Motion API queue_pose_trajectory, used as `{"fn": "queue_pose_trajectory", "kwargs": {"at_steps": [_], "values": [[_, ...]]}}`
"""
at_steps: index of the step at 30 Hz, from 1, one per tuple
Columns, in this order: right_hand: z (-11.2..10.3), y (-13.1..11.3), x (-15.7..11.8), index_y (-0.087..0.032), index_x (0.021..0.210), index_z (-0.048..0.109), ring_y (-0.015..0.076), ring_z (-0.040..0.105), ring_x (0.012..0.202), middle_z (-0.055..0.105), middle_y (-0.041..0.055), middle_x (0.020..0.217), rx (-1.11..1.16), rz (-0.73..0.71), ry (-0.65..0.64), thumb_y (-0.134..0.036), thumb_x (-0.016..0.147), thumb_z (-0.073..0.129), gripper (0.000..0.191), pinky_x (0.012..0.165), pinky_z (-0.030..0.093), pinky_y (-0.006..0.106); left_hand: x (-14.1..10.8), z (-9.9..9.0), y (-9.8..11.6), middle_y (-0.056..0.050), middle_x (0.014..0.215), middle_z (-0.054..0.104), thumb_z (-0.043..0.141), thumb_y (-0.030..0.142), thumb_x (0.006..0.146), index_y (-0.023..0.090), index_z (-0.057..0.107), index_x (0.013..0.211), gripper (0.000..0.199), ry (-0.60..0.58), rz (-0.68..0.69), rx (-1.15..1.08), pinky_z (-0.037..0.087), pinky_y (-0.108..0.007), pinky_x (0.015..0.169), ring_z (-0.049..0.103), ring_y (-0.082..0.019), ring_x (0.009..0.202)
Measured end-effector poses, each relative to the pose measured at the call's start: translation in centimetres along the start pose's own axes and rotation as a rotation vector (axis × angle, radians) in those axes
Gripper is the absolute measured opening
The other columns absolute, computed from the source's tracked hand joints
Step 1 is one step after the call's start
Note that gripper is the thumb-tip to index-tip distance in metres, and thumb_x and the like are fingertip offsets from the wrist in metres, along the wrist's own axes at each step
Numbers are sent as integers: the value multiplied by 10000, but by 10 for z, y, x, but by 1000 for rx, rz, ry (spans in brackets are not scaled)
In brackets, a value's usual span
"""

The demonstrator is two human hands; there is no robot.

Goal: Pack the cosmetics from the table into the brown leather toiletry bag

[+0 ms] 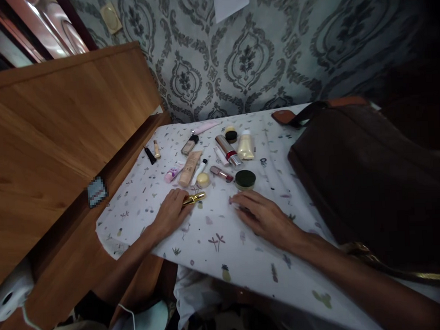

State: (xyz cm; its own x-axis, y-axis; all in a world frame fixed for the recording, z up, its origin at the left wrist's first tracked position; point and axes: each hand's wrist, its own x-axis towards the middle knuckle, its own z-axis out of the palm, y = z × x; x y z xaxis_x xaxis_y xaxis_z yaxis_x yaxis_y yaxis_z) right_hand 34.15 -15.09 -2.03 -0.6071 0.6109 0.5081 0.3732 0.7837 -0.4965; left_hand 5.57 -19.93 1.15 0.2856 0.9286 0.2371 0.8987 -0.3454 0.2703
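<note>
My left hand (173, 206) is closed around a slim gold cosmetic tube (196, 198), whose end sticks out to the right over the cloth. My right hand (260, 214) rests on the table with its fingers loosely bent and apart, and nothing shows in it. Just beyond it sits a round dark-lidded jar (245, 179). Between and beyond the hands lie a small yellow-lidded pot (202, 180), a lip gloss tube (221, 173), a beige squeeze tube (190, 169), a pink-and-white tube (174, 172) and a white tube with a black cap (199, 171).
Farther back are a silver cylinder (228, 150), a cream tube (246, 145), a foundation bottle (190, 144) and a small black tube (150, 155). A big dark bag (373, 177) takes up the right side. A wooden panel (68, 128) borders the left; a patterned wall stands behind.
</note>
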Motion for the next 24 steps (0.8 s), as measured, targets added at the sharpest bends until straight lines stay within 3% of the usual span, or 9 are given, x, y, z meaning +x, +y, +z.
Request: {"fn": "queue_pose_trajectory", "kwargs": {"at_steps": [4,9,12,15,20,24], "values": [[3,1,-2,-188,1291,583,266,647,1073,656,133,1158,9,29,-1,-286,976,523,335,919,586,459,11,14,25,-58,941,575,468,331,1017,199,514,995,142,-37,123,-16,424,-362,769,503,-229,866],[2,-1,-1,-187,1165,632,254,629,1035,651,112,1089,12,39,-49,-210,956,548,226,902,570,431,29,27,50,-71,952,587,451,336,1021,188,523,994,166,-85,266,-43,438,-364,776,514,-231,869],[1,-1,1,-189,1092,661,241,625,1001,655,99,1037,21,55,-61,-206,969,536,176,887,556,410,35,32,55,-81,963,608,382,353,1042,182,540,1032,233,-77,278,-93,450,-373,805,533,-233,882],[-2,-1,1,-181,1113,667,225,628,975,659,89,994,69,116,-38,-199,961,554,191,879,535,375,39,35,58,-69,959,632,348,370,1047,192,559,1060,276,-47,203,-195,459,-355,809,565,-218,883],[-9,-6,3,-165,1061,683,174,614,847,666,41,905,359,225,-10,-254,965,562,178,777,474,287,45,33,63,7,764,622,355,404,1029,216,567,921,303,7,48,-334,435,-284,653,575,-166,689],[-8,-11,8,-176,929,642,99,454,567,513,-52,629,812,401,98,-449,929,586,279,543,349,218,54,31,64,25,697,621,394,385,1002,218,573,884,272,141,121,-325,431,-264,594,575,-153,611]]}}
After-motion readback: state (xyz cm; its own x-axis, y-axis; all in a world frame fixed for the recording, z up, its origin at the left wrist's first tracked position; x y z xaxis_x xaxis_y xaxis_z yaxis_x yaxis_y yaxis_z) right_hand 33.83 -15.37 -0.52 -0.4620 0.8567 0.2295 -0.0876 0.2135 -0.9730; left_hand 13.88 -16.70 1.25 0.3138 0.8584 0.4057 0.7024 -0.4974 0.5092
